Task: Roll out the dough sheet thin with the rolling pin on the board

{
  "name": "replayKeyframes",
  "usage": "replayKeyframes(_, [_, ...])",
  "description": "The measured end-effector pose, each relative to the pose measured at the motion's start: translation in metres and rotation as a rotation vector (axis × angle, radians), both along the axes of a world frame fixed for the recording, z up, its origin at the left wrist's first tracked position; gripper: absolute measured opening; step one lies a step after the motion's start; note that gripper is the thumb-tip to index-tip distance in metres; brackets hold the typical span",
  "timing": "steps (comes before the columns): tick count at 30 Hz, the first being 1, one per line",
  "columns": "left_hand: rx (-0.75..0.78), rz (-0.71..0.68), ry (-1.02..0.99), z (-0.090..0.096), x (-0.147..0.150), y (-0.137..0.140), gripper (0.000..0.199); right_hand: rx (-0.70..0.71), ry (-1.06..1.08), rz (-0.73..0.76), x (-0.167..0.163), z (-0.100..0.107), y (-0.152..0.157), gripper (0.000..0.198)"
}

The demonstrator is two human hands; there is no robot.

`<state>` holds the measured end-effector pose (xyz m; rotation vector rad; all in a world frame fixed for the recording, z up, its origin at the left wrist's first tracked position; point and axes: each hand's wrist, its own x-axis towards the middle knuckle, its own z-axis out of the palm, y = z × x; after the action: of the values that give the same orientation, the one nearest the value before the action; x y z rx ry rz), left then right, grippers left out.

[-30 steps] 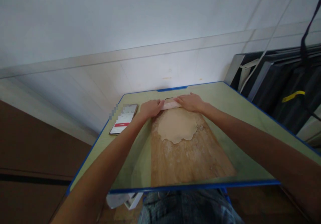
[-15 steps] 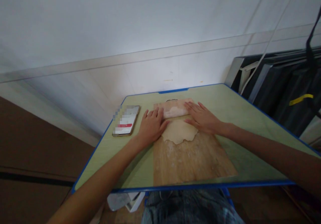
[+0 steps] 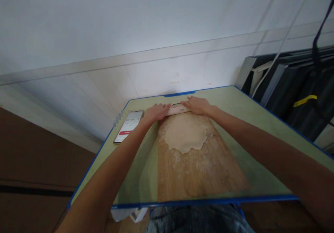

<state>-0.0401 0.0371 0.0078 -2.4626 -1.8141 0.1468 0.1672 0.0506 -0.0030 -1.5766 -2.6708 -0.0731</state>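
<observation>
A pale rolling pin lies crosswise at the far end of a wooden board. My left hand is closed over its left end, and my right hand grips the right end. Parts of both ends are hidden under the fingers. On the board, just nearer to me than the pin, a thin sheet of dough is spread flat. Its near edge is wavy, and pale flour marks show on the wood around it.
A phone with a lit screen lies on the green table, left of the board and close to my left forearm. Behind the table stands a white wall. Dark flat panels lean at the right.
Both hands have moved away from me with the rolling pin, to the board's far end. The dough sheet now shows wide and flat, where hands and pin covered its far part before.
</observation>
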Motion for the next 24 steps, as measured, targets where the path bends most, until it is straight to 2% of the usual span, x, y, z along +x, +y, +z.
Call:
replayKeyframes(3, [0.023,-0.075,-0.013,-0.001,-0.001,-0.028,0.048,0.104,0.066,0.002,0.006,-0.004,-0.034,0.055])
replayKeyframes(7, [0.125,-0.120,-0.088,-0.004,-0.004,-0.060,0.051,0.300,0.090,0.013,0.010,-0.020,-0.087,0.063])
replayKeyframes(11, [0.148,-0.161,-0.116,-0.009,-0.009,-0.072,0.049,0.379,0.144,0.036,0.009,-0.032,-0.113,0.066])
replayKeyframes(15, [0.163,-0.124,-0.114,-0.007,-0.003,-0.059,0.049,0.315,0.164,0.029,0.010,-0.026,-0.095,0.066])
replayKeyframes(21, [0.124,0.011,-0.026,0.004,0.017,-0.029,0.060,0.078,0.097,-0.039,0.010,-0.007,-0.042,0.054])
replayKeyframes(24, [0.074,0.082,-0.007,0.006,0.020,-0.020,0.063,0.078,0.000,-0.018,0.008,-0.003,-0.020,0.045])
